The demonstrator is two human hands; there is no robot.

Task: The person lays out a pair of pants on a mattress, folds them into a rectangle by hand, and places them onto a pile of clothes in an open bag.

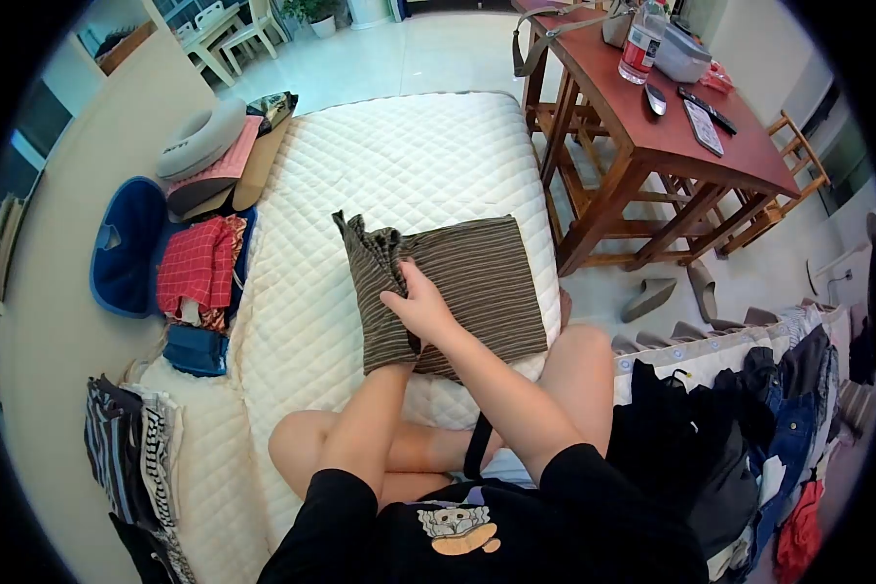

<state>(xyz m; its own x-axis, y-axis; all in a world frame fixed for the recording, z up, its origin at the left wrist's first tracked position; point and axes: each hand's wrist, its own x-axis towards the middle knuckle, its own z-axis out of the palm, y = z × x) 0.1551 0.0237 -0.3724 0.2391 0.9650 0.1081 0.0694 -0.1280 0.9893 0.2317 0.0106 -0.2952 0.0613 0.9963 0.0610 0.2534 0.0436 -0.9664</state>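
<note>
Garment (477, 282): on mattress (399, 146), directly before the crossed legs (576, 384), partly folded over at its left side. Right hand (421, 307): on the fold; pinch or light contact, cannot tell. Left hand: hidden under the fabric; grip cannot be told. Left: blue case (125, 248) with red cloth (200, 263); folded clothes (117, 428). Right: dark clothes pile (686, 428). Far right: table (672, 151) bearing bottle (640, 49).

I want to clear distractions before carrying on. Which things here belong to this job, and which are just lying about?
In the job:
- striped cloth
- right hand
- mattress underneath
- probably the folded clothes and loose clothes

Lying about:
- bottle
- remotes
- shoes
- neck pillow
</note>
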